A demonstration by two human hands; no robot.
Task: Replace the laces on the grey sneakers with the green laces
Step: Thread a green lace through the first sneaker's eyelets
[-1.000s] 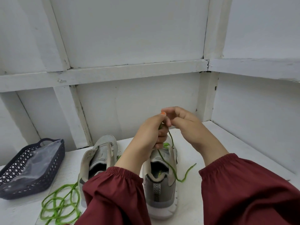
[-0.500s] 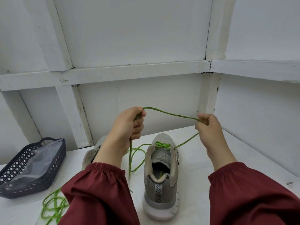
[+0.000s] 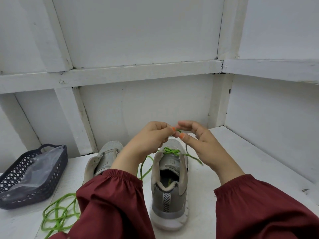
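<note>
The white table (image 3: 250,152) runs off the lower edge, and the dark red sleeves (image 3: 112,204) at lower centre hide the heel of the left grey sneaker (image 3: 107,157) and part of the loose green lace (image 3: 57,216) coiled at lower left. The right grey sneaker (image 3: 170,200) stands at centre, heel nearest, a threaded green lace (image 3: 170,150) crossed at its top eyelets. Above its toe the left hand (image 3: 150,138) pinches a strand of that lace with curled fingers; the right hand (image 3: 202,144) has thumb and forefinger around the same strand, too blurred to tell whether they press it.
</note>
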